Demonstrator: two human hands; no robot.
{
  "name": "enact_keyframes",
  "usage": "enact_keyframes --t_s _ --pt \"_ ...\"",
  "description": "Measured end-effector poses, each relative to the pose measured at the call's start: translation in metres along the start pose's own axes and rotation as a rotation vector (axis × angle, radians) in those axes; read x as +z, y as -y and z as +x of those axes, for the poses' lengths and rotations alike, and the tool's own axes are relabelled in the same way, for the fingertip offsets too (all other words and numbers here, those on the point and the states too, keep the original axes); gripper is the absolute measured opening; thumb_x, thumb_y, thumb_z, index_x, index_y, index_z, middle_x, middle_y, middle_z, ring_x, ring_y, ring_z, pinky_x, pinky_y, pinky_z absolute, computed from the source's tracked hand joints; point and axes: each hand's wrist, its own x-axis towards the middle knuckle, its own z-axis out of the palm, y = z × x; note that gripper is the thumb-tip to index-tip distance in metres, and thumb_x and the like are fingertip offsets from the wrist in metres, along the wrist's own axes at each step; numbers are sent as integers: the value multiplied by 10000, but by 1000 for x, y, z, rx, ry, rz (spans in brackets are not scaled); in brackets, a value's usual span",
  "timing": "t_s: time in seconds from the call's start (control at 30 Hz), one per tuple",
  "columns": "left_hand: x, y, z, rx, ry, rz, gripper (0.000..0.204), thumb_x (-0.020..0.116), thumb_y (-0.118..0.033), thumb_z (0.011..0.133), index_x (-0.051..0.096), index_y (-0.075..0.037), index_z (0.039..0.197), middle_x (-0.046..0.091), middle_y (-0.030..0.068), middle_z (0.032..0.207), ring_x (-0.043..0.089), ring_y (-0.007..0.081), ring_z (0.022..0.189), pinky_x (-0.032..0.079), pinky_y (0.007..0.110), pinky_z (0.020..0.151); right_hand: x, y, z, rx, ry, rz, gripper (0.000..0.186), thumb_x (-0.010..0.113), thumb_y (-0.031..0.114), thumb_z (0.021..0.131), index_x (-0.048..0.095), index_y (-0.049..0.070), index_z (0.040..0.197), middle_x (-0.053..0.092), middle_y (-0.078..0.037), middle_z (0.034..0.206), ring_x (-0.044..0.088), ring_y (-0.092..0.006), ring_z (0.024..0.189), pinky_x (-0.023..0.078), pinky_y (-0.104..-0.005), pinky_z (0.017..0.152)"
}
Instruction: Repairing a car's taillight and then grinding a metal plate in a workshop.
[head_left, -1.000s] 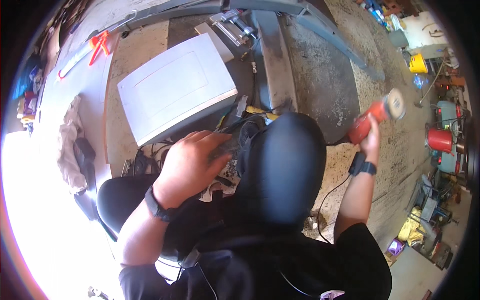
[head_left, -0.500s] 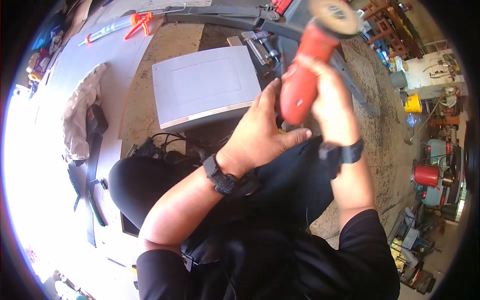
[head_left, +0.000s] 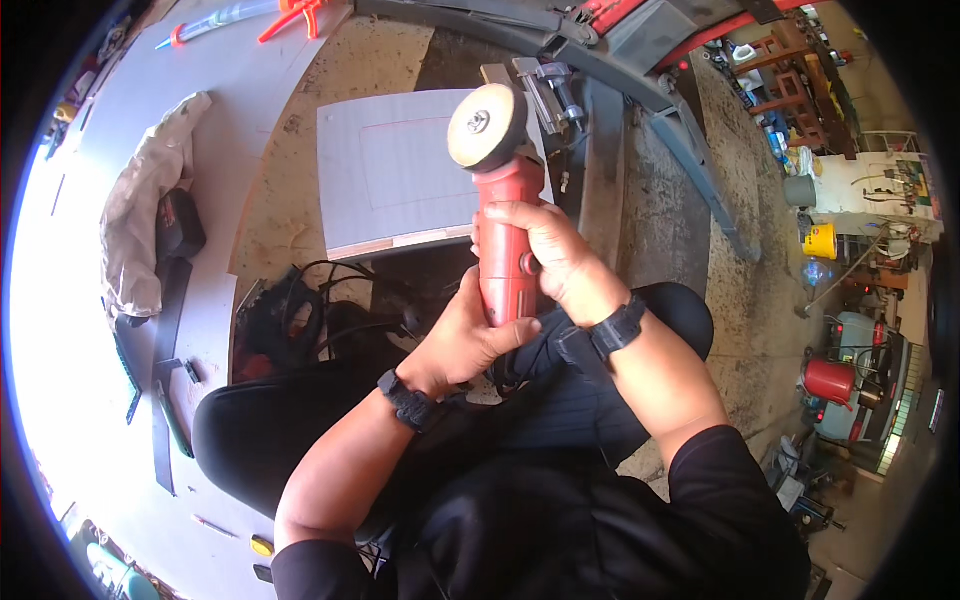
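A red angle grinder (head_left: pixel 508 250) with a pale round disc (head_left: pixel 480 125) is in both my hands, its disc end pointing away from me. My right hand (head_left: pixel 545 245) wraps round the body just below the head. Lower down, my left hand (head_left: pixel 465 335) closes round the rear end of the body, thumb across it. Behind the disc lies a pale grey panel (head_left: pixel 385 190) with a thin rectangle outlined on its face. The grinder hides the panel's right part.
A light board (head_left: pixel 240 110) on the left carries a caulking gun (head_left: pixel 230 22), a crumpled cloth (head_left: pixel 150 210) and a black battery tool (head_left: pixel 180 225). Dark cables and a tool (head_left: pixel 285 310) lie before my knee. A metal frame (head_left: pixel 690 170) runs along the right; a nail gun (head_left: pixel 565 90) sits behind the panel.
The grinder has swung left and nearer to me, its disc now over the panel. My left hand, apart from the grinder earlier, has closed on its rear end.
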Motion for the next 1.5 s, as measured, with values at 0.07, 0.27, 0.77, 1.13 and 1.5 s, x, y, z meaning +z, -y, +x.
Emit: enact_keyframes --t_s 0.07,0.27,0.77,1.13,1.5 --pt "-9 6 -1 36 9 149 945 817 -153 821 203 20 1518 544 123 1341 534 203 1232 455 362 1045 -5 -9 14 -33 -4 -31 318 792 235 811 651 31 1010 688 -89 859 683 -205 767 577 -352 735" --pt "-19 20 -6 120 -130 588 1068 795 -161 825 43 36 1557 544 284 1345 588 388 1225 483 410 1006 5 -13 37 -14 -41 -203 258 787 212 808 655 42 950 690 -93 843 677 -187 748 567 -335 706" --pt "-42 29 -23 -14 -176 618 1060 796 -217 837 47 28 1546 556 311 1298 593 443 1180 491 439 984 36 -38 61 61 10 -331 243 785 180 778 650 32 915 672 -93 794 657 -188 689 555 -334 663" --pt "-52 44 -27 11 -199 573 1027 812 -219 823 107 54 1518 564 312 1281 591 445 1180 486 439 987 47 -47 63 71 -40 -410 236 775 186 783 642 36 910 669 -88 789 653 -188 673 553 -334 644" --pt "-40 46 -13 63 -374 251 914 826 -209 807 216 78 1424 580 267 1239 623 317 1148 498 380 978 52 -58 70 9 -76 -497 218 766 181 786 646 30 888 661 -81 763 650 -184 652 543 -326 616"
